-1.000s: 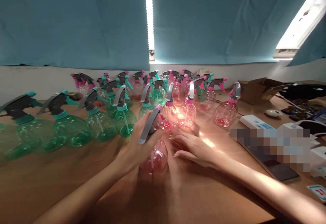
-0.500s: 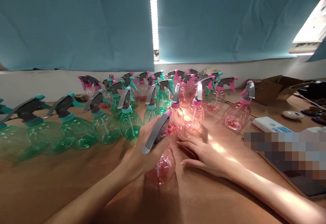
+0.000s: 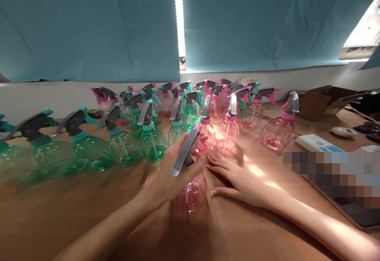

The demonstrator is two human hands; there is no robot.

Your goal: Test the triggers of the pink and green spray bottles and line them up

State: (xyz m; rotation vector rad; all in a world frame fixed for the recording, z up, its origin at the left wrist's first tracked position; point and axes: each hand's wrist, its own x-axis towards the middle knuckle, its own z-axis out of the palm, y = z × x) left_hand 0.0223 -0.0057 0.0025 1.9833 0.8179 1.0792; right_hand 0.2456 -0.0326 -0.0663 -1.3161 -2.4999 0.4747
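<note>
My left hand [image 3: 172,174] is wrapped round the neck of a pink spray bottle [image 3: 190,193] with a grey trigger head [image 3: 185,150], standing on the brown table [image 3: 74,213]. My right hand [image 3: 237,178] lies flat on the table just right of that bottle, fingers stretched out towards it and holding nothing. Right behind both hands stand rows of green spray bottles [image 3: 121,144] on the left and pink spray bottles [image 3: 276,132] on the right.
A white power strip [image 3: 314,142], a white mouse [image 3: 342,131] and an open cardboard box [image 3: 323,101] sit at the right. A dark flat device [image 3: 356,213] lies near the right edge. Blue curtains [image 3: 89,27] hang behind the table.
My left hand has shifted the pink bottle slightly right and away from me. My right hand has stayed flat beside it, its fingertips now closer to the bottle.
</note>
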